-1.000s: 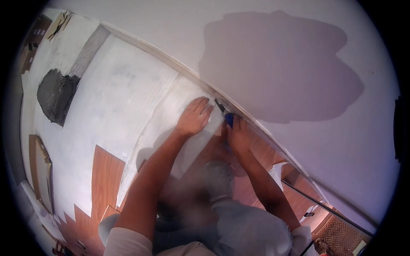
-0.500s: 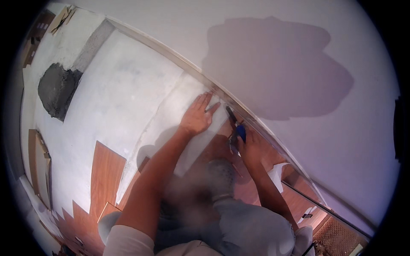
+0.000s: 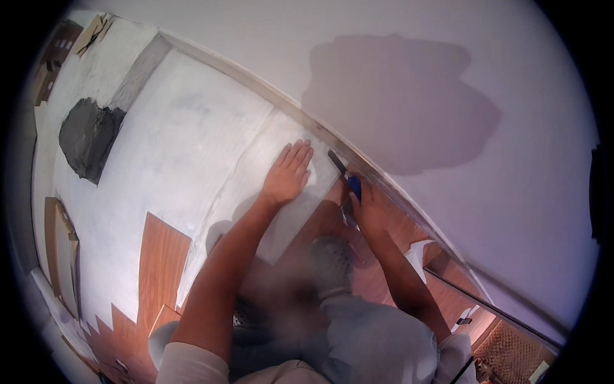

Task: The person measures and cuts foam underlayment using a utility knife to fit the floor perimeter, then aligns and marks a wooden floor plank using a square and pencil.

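Grip of your right hand is clamped round a blue-handled tool, the tool lying beside the base of the pale wall. Wall edge bounds you diagonally on the right; wider room lies left, over the white floor. Wood-grain planks, saw-toothed in outline, border that floor at lower left. Your left hand rests palm down, fingers nearly together, on a smooth white strip. Tool's far end: dark, straight, narrow.

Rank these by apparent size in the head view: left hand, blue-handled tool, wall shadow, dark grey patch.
1. Wall shadow
2. Dark grey patch
3. Left hand
4. Blue-handled tool, partly covered by the right hand
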Available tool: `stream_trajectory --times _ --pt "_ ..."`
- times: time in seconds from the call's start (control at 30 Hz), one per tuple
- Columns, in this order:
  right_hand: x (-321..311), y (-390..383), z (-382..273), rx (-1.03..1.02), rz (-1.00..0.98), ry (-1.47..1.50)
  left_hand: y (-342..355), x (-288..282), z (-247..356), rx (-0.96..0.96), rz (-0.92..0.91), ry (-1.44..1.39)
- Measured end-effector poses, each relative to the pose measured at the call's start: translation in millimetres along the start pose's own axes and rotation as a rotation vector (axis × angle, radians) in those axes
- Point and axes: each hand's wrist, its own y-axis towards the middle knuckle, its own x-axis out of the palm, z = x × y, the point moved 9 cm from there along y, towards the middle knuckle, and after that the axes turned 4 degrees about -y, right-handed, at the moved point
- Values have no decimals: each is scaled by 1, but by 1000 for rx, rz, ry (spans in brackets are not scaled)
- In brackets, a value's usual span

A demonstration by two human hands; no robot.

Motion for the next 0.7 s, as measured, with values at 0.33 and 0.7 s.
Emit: stream_trajectory --times 0.33,0.7 --pt "10 4 -7 25 -12 -17 17 -35 -26 81 -128 -54" --pt "-23 -174 115 282 -151 110 -165 -156 -37 260 -531 96"
